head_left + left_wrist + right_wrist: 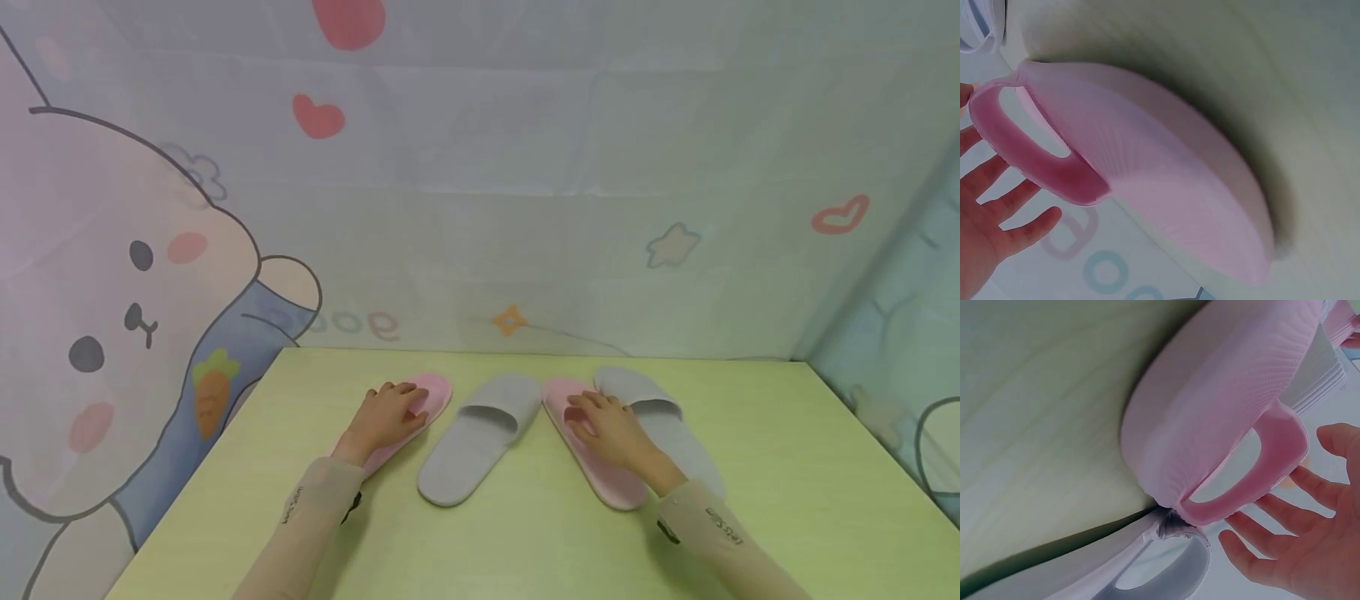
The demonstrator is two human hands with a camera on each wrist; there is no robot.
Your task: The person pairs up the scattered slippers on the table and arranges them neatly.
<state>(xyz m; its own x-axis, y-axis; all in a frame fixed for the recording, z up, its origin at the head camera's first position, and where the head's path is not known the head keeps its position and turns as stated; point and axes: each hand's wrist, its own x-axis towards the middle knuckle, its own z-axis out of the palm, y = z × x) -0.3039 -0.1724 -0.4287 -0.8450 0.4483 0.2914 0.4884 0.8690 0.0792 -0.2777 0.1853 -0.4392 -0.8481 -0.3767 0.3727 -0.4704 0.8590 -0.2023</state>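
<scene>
On the table lies a pink slipper (435, 390) at the left, with my left hand (381, 415) over its strap. In the left wrist view the fingers are spread beside the strap (1054, 181), and a fingertip seems to touch its edge. Another pink slipper (617, 490) lies right of the middle, under my right hand (611, 429). Seen from the right wrist, the fingertips reach the rim of its strap (1282, 456) without curling round it. One grey slipper (465, 458) lies between the hands. A second grey slipper (633, 385) is beside the right pink one, partly hidden by my right arm.
The four slippers stand on a yellow-green table (502, 554), toes toward its back edge. Behind it hangs a pale cloth backdrop (487, 150) with a cartoon animal (135, 208) at the left.
</scene>
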